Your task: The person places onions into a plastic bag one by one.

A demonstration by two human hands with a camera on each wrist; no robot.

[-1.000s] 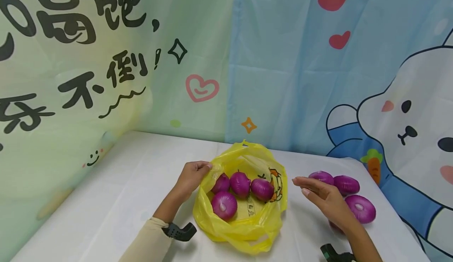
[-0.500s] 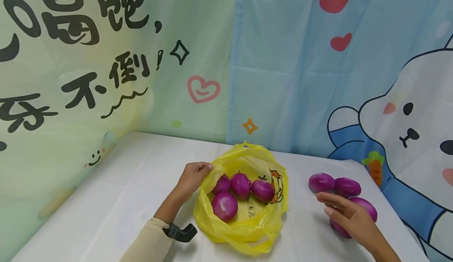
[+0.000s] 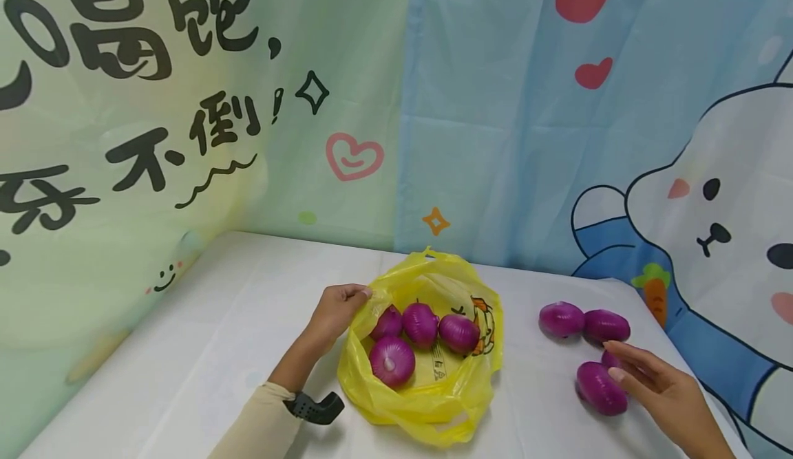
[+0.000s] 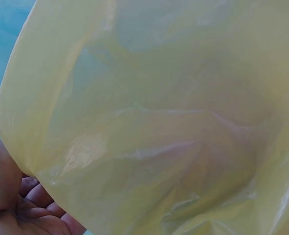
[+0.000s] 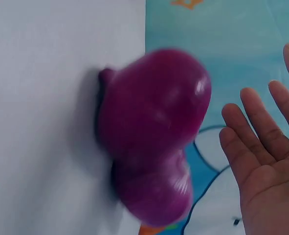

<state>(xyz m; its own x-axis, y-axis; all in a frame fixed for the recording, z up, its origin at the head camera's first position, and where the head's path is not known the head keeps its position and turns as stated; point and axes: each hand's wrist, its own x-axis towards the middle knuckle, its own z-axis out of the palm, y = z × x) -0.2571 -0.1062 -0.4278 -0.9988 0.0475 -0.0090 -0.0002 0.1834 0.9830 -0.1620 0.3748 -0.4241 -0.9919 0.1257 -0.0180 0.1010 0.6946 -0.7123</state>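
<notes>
A yellow plastic bag [image 3: 427, 411] stands with its mouth spread on the white table, several purple onions [image 3: 392, 361] inside. My left hand [image 3: 334, 314] pinches the bag's left rim; in the left wrist view the bag's film [image 4: 149, 98] covers most of the frame. To the bag's right, my right hand [image 3: 672, 393] hovers with extended fingers by a near onion [image 3: 601, 388] and another onion [image 3: 610, 359] that it mostly hides. In the right wrist view those fingers [image 5: 256, 117] are apart from the onions [image 5: 154, 98], holding nothing.
Two more onions [image 3: 561, 319] lie together farther back on the right side of the white table [image 3: 204, 349]. A printed curtain [image 3: 483, 101] with cartoon figures hangs behind and beside the table.
My right hand has moved right and toward me, from beside the bag to the near onions on the right. The left hand keeps its hold on the bag rim.
</notes>
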